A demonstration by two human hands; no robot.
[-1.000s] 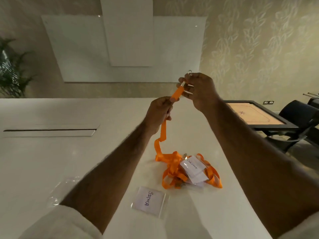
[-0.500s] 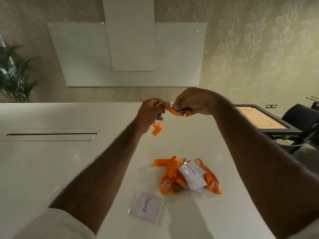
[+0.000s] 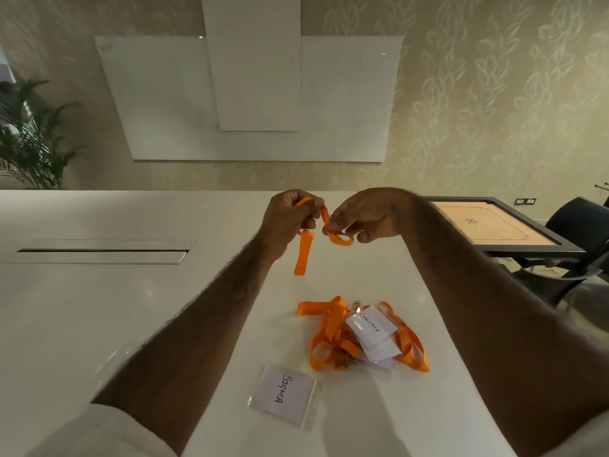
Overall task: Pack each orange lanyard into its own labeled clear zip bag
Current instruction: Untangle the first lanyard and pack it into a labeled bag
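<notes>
Both hands pinching orange fabric lanyard strap (image 3: 324, 225): left hand (image 3: 290, 219), right hand (image 3: 365, 216); fold tight, SIGMA-labelled clear zip bag (image 3: 285, 394) at 6 o'clock.

Two bare forearms are showing in the head view, both with fine hair along them. The left hand (image 3: 290, 219) and the right hand (image 3: 365, 216) are wearing no gloves, rings or watches that can be seen. A light cream left sleeve (image 3: 99, 433) is showing at the bottom left corner, its cuff sitting pushed well up the arm and its cloth looking smooth and plain, with no pattern or buttons to be made out. A sliver of the same pale cloth, the right sleeve (image 3: 590, 437), is peeking in at the bottom right corner.
</notes>
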